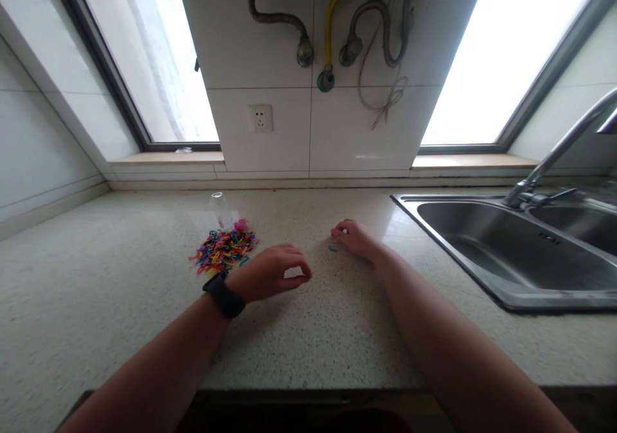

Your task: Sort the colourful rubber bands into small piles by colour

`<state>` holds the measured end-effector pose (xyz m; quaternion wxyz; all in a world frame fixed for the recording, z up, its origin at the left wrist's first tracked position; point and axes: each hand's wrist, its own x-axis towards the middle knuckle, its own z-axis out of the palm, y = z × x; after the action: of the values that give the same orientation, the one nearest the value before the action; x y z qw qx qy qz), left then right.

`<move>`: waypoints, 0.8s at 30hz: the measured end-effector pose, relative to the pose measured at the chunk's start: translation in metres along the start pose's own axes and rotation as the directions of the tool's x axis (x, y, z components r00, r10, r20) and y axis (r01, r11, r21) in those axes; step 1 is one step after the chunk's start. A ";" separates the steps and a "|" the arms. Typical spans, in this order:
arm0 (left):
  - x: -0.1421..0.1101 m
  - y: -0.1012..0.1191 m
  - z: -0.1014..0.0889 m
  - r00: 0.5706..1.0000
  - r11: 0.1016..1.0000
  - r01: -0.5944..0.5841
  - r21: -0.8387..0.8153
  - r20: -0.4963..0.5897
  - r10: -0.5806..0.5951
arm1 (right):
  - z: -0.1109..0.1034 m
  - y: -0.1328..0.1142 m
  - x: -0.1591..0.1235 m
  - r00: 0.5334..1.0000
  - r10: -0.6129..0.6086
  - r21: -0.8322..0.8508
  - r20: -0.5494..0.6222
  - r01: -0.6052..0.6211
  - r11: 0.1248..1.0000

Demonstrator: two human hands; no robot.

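Small colourful elastic bands (224, 252) lie in a loose pile on the speckled counter (308, 349). Just right of the pile is my left hand (272, 272), a dark watch (224, 294) on its wrist. Its thumb and forefinger meet in a pinch; anything between the tips is too small to make out. My right hand (355, 237) rests farther out on the counter, its fingertips pinched together, with no visible object identifiable in them. One small teal band (332, 248) lies apart from the pile, just below my right fingertips.
Behind the pile stands a clear plastic container (219, 209), with a pink piece (241, 225) beside it. A steel sink (482, 247) with a faucet (554, 150) is set into the counter on the right. Pipes and a socket (261, 118) are on the tiled wall.
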<state>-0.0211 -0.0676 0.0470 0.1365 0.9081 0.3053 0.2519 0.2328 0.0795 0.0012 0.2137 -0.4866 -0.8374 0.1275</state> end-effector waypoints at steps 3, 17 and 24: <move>0.001 -0.004 0.004 0.999 0.999 -0.042 -0.017 0.029 0.042 | 0.001 0.000 0.000 1.000 -0.008 0.003 -0.001 0.008 1.000; 0.003 -0.006 0.013 0.996 0.996 -0.069 -0.048 0.057 0.072 | 0.000 0.000 0.001 1.000 0.001 0.022 0.022 -0.001 1.000; -0.004 -0.008 -0.008 0.999 0.999 0.029 -0.016 0.014 -0.029 | 0.000 0.000 0.001 0.999 0.007 0.052 0.034 -0.009 0.999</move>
<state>-0.0316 -0.0632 0.0495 0.1498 0.9042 0.3154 0.2461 0.2325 0.0809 0.0017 0.2117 -0.4820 -0.8353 0.1584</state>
